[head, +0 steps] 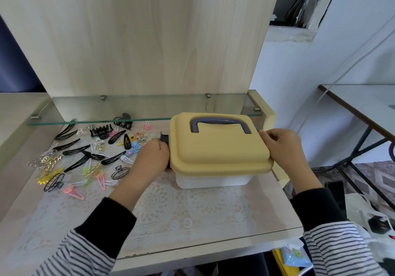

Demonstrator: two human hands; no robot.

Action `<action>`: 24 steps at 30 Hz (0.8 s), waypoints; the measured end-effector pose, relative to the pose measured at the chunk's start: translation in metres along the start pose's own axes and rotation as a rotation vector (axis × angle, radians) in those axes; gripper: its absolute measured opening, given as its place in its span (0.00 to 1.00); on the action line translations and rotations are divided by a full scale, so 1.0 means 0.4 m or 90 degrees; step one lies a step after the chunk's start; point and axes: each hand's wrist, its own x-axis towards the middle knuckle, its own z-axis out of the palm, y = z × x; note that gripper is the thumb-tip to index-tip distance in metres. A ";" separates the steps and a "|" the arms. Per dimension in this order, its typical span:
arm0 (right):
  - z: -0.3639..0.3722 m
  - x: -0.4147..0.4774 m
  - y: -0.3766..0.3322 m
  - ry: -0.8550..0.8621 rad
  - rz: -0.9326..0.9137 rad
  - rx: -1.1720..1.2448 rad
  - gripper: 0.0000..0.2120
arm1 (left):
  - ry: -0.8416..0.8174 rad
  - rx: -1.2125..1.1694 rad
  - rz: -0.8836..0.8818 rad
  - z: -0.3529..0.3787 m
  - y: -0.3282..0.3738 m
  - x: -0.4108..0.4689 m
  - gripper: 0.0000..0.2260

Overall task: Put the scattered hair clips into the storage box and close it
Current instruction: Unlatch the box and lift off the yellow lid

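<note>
A storage box (211,180) with a white base and a yellow lid (220,149) sits on the desk, its dark blue handle lying flat on top. The lid is on the box. My left hand (150,158) grips the dark latch (165,137) on the box's left side. At the lid's right edge my right hand (282,145) curls its fingers round the right latch. Several hair clips (89,154) in black, gold, pink, yellow and white lie scattered on the lace mat to the left of the box.
A glass shelf (136,109) hangs low over the back of the desk, above the farthest clips. A wooden panel (132,34) rises behind it. The desk edge (213,252) runs along the front. Another table (363,102) stands at the right.
</note>
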 end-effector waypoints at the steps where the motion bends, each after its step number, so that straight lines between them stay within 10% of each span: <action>1: 0.001 -0.001 -0.001 0.000 0.000 0.002 0.20 | -0.008 -0.020 -0.013 0.001 -0.010 0.005 0.13; 11: 0.011 -0.003 -0.015 -0.018 0.028 0.080 0.15 | -0.094 -0.126 -0.151 -0.008 -0.033 0.058 0.08; 17: 0.001 0.001 -0.018 -0.064 0.024 0.063 0.12 | 0.029 -0.163 0.108 0.017 0.014 0.001 0.16; 24: -0.011 0.006 -0.043 -0.099 -0.041 -0.100 0.22 | -0.042 -0.159 0.094 0.046 0.006 0.000 0.23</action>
